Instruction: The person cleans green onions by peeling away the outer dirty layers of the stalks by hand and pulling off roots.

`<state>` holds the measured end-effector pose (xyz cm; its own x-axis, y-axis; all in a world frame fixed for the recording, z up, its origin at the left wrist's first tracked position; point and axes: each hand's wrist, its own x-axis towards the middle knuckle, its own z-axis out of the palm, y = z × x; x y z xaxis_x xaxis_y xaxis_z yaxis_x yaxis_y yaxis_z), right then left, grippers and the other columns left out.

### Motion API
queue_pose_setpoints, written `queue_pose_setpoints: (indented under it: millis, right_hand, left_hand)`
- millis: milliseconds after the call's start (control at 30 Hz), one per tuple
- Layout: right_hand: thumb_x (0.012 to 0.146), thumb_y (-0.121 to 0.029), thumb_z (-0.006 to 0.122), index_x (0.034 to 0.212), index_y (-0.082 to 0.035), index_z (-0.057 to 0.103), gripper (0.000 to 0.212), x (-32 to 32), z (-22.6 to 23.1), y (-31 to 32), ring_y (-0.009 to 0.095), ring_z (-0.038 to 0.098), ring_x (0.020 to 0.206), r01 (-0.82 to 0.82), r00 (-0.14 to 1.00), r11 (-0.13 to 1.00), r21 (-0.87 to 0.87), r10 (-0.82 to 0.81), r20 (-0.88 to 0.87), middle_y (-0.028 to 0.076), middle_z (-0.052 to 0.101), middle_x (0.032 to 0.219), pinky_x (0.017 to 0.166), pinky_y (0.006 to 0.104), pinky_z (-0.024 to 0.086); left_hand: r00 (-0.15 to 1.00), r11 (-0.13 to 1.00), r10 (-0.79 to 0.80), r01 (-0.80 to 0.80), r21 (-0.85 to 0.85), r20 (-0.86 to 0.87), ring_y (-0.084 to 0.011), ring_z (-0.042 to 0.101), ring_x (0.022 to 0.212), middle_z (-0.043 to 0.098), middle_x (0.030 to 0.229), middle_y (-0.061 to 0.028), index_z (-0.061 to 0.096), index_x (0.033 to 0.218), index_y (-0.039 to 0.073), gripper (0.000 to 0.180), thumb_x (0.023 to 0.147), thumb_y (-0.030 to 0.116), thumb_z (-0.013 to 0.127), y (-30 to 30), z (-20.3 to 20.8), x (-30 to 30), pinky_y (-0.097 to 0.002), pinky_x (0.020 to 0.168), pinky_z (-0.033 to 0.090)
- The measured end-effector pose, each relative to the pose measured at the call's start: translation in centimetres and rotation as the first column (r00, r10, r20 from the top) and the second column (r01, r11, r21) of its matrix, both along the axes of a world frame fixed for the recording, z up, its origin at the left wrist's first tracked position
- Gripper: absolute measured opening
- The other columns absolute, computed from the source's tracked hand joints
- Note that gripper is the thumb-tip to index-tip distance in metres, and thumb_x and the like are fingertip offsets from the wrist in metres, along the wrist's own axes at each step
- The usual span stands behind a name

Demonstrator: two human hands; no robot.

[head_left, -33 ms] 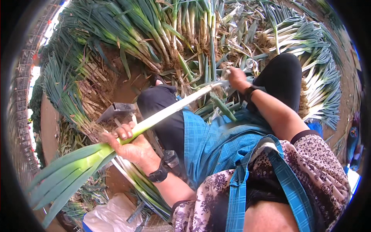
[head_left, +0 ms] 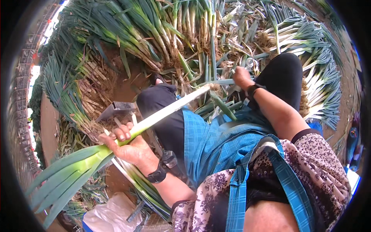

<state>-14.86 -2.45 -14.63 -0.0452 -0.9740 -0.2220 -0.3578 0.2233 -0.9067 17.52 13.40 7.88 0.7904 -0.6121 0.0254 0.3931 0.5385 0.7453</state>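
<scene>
Wrapped round a long leek (head_left: 164, 114) just below its green leaves, my left hand (head_left: 129, 145) holds it slantwise over my left thigh. The leaves fan out to the lower left. Its white shank rises to the right and ends in brownish roots beyond my knee. My right hand (head_left: 242, 78) is closed beside my right knee, a short way past the root end. A grey-green leek leaf (head_left: 226, 82) stretches between that end and my right fist. The fingertips are partly hidden.
Untrimmed leeks (head_left: 135, 42) lie piled ahead and to the left. Cleaner white leeks (head_left: 315, 96) are stacked at the right, with stripped leaves (head_left: 235, 38) between. A metal bracket-like piece (head_left: 118, 108) stands by my left knee. A white sack (head_left: 114, 214) sits lower left.
My right hand has moved slightly right, away from the leek's root end, and the leaf between them shows longer. My left hand and the leek have hardly moved.
</scene>
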Motion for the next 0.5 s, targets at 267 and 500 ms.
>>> queue_pose_setpoints:
  millis: [267,500]
  right_hand:
    - [0.079,-0.025,0.074,0.123,-0.005,0.058,0.051,10.0,9.0,3.3,0.032,0.055,0.115,-0.797,0.602,0.525,-0.3,0.738,-0.307,0.018,0.061,0.118,0.098,0.0406,0.045]
    - [0.084,-0.017,0.063,0.106,0.002,0.06,0.029,10.8,8.4,5.5,0.036,0.064,0.08,-0.749,0.623,0.345,-0.566,0.658,-0.423,0.017,0.064,0.091,0.072,0.0424,0.053]
  left_hand:
    - [0.998,0.998,0.06,-0.06,-0.008,0.033,-0.0129,0.038,0.054,0.039,0.057,0.0002,0.047,0.068,0.012,0.044,0.086,0.047,0.066,0.2,0.1,1.1,-0.0282,0.059,0.036]
    - [0.961,0.959,0.277,-0.275,0.07,-0.018,-0.0119,0.04,0.053,0.035,0.057,0.0015,0.046,0.076,0.008,0.042,0.085,0.041,0.07,-0.6,0.4,0.9,-0.025,0.051,0.035]
